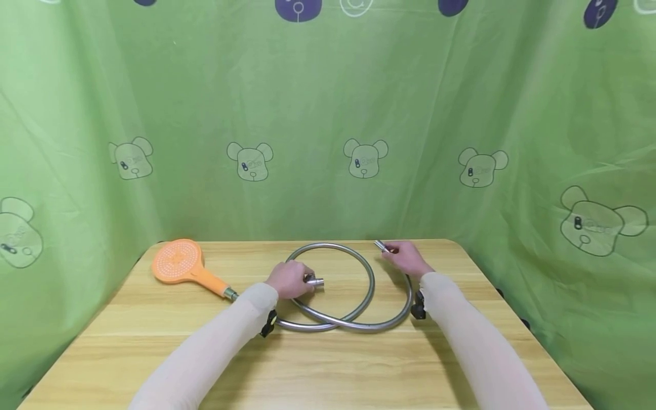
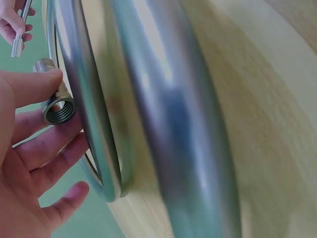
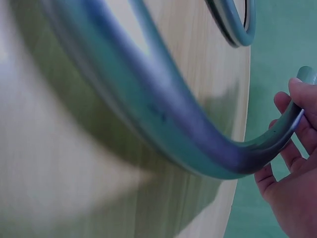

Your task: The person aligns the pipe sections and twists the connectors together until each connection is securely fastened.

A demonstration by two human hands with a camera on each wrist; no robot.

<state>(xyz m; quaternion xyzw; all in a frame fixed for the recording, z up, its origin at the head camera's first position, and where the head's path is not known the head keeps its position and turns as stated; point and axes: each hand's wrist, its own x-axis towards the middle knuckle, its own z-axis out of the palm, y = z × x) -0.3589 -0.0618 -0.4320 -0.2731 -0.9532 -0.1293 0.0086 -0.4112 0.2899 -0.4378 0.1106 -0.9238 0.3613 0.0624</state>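
My left hand (image 1: pixel 288 279) pinches a small metal threaded fitting (image 2: pixel 62 110) between thumb and forefinger, above the table. An open, internally threaded port faces the left wrist camera, and outer threads show at its far end. My right hand (image 1: pixel 408 259) grips a silver shower hose (image 1: pixel 376 326) just behind its metal end nut (image 1: pixel 381 245), which points up and left. The hose loops across the table between the hands, then runs left beneath my left forearm. An orange shower head (image 1: pixel 178 263) lies face up at the left, joined to the hose's other end.
The wooden table (image 1: pixel 348 370) has its back edge close to a green curtain (image 1: pixel 307 199) printed with bear faces. More curtain hangs on both sides. Loops of hose cross each other in the middle of the table.
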